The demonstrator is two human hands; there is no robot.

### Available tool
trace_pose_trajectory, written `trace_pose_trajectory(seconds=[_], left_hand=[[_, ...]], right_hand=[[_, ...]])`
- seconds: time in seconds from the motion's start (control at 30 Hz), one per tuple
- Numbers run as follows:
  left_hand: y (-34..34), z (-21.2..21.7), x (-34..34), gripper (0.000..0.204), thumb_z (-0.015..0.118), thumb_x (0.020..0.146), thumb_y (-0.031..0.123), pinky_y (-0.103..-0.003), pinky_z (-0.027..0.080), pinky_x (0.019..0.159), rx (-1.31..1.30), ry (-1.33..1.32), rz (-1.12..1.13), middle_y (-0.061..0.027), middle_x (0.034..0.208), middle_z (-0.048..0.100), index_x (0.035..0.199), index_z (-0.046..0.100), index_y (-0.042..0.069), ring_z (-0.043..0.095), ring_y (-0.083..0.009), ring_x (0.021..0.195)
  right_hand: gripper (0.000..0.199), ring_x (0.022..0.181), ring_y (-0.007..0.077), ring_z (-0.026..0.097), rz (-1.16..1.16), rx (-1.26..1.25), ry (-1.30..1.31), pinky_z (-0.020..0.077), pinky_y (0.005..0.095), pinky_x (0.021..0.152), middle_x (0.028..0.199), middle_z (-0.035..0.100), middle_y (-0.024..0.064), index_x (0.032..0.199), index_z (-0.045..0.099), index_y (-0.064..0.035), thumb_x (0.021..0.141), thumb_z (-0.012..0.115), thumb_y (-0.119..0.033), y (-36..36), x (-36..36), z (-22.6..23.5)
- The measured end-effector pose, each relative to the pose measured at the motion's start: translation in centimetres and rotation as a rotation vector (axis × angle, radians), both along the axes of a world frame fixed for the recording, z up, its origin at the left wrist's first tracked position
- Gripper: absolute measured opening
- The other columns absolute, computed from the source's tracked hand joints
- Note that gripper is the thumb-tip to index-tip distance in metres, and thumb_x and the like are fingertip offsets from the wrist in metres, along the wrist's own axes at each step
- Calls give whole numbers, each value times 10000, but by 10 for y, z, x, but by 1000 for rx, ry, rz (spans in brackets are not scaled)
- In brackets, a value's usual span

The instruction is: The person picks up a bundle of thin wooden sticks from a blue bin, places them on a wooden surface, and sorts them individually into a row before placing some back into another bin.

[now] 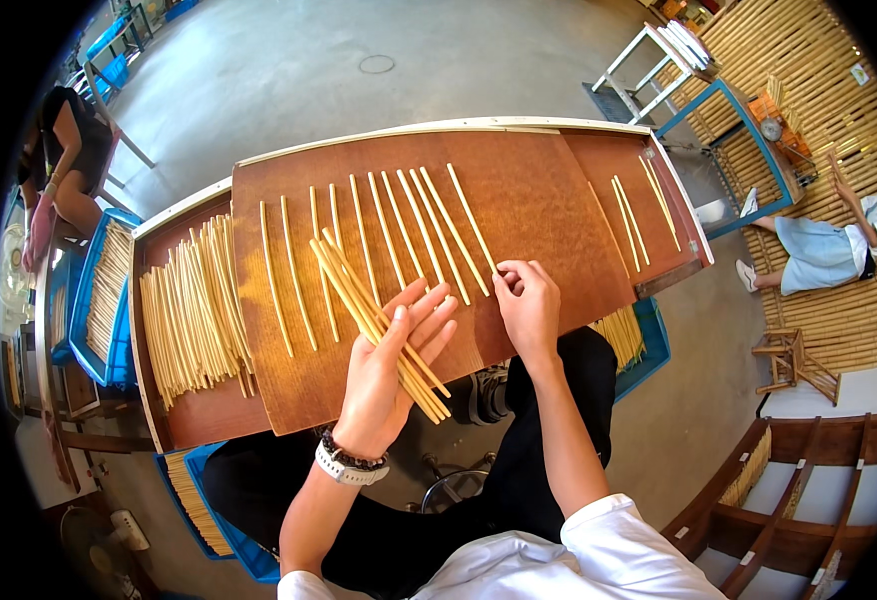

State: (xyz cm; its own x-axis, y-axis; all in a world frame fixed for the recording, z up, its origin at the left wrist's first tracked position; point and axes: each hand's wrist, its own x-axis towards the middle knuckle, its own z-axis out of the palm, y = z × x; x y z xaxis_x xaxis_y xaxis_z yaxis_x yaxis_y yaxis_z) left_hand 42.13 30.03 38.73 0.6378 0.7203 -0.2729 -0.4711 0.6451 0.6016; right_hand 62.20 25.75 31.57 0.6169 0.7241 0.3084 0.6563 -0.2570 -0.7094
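Note:
Across my left palm lies a small bundle of pale yellow chopsticks (pixel 346 283), held under the thumb of my left hand (pixel 384 365) with the other fingers stretched out. My right hand (pixel 529 305) pinches the near end of a single chopstick (pixel 473 220), which rests on the brown wooden board (pixel 544 210). To its left, several more chopsticks (pixel 360 225) lie spaced out in a slanting row on that board. The bundle and my left hand hover over the near part of the row and hide some of the lower ends.
A dense pile of chopsticks (pixel 194 310) fills the tray's left end; a few loose chopsticks (pixel 631 225) lie at its right end. Blue crates (pixel 109 370) of sticks stand left and below. One person (pixel 69 150) sits at left, another (pixel 839 235) at right.

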Motion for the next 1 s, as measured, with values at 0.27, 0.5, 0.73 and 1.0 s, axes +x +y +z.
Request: trace_pose_trajectory(seconds=[0.27,0.5,0.73,1.0], left_hand=[[0,-1,3,474,369,1060,195,-377,444,1100,2,5,-6,-239,1437,434,1434,304,-90,480,-293,1316],[1,-3,3,462,369,1059,183,-360,439,1104,-3,-18,9,-225,1439,437,1446,301,-62,486,-273,1312],[2,-2,9,455,366,1058,162,-346,412,1122,45,-48,31,-218,1457,415,1465,287,-26,447,-253,1344],[-3,-1,10,447,354,1057,149,-374,373,1146,53,-51,3,-223,1432,438,1456,276,-38,445,-278,1345]], right_hand=[[116,588,157,556,-17,0,-14,461,296,563,764,602,78,933,674,1,822,705,-16,1,1,0],[76,666,106,580,114,85,129,469,264,622,800,630,45,935,665,8,880,664,-44,-11,-13,28],[151,776,36,586,593,-201,930,479,193,689,865,661,-1,1015,665,13,932,658,-113,-51,-57,51],[194,827,45,597,558,-185,1105,478,195,728,929,660,8,1081,651,28,910,675,-61,-63,-65,58]])
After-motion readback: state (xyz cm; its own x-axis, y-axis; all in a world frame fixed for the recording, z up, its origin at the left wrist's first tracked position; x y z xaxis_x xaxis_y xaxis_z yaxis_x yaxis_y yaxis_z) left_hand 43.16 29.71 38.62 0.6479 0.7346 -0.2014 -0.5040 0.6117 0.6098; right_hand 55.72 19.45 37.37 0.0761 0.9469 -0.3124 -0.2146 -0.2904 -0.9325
